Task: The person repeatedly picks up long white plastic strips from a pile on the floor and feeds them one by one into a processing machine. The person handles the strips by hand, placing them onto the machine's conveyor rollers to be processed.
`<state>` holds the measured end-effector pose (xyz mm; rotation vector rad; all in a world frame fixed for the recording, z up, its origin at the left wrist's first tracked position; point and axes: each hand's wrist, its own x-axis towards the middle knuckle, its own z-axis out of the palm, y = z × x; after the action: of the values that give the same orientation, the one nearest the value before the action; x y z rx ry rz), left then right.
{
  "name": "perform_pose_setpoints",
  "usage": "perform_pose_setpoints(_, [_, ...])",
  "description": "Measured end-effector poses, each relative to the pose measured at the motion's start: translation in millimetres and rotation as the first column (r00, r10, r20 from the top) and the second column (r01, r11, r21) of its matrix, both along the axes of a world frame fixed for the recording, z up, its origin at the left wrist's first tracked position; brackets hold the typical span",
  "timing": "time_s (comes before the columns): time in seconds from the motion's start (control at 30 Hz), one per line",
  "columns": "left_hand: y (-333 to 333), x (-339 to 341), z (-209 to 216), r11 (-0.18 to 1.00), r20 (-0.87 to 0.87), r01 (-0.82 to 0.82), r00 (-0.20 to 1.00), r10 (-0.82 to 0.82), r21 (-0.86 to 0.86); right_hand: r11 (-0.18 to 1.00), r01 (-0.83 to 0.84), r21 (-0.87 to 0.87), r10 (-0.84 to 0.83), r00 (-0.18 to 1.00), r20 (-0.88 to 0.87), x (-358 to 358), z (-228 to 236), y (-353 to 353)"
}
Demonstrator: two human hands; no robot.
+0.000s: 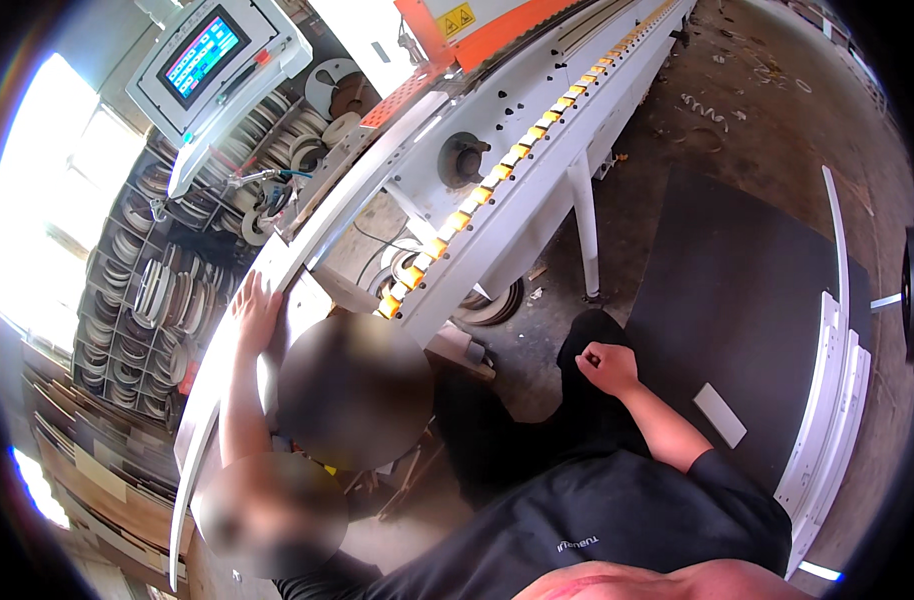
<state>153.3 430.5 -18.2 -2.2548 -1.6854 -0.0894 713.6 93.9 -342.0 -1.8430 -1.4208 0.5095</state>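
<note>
My left hand (254,312) lies on the pale edge of a long white machine table (295,262), its fingers stretched out flat. Nothing shows in its grasp. Away to the right, my right hand (607,369) rests by my dark-trousered knee, fingers curled into a loose fist. No object shows in that fist. Between my hands runs the machine's white rail (522,190) with a row of yellow rollers (464,219). Blurred patches hide part of my left forearm and an area just right of it.
A control panel with a lit screen (204,55) hangs at upper left. Racks of edge-banding rolls (167,290) stand behind my left hand, with stacked boards (97,450) nearer. On the right are a dark board (737,290), a small white piece (720,414) and long white strips (827,410).
</note>
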Motion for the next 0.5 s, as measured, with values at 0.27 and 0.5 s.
perform_pose_setpoints(0.27, [78.6,116.6,-2.3,0.995,0.075,0.074,0.994,-0.079,0.066,1.000,0.000,-0.009,0.000,1.000,-0.018,-0.9,1.7,2.5])
perform_pose_setpoints(0.5, [106.3,141.3,-5.2,1.000,0.117,0.017,0.993,-0.020,0.023,1.000,0.020,-0.016,-0.021,0.999,-0.030,2.5,3.7,0.3])
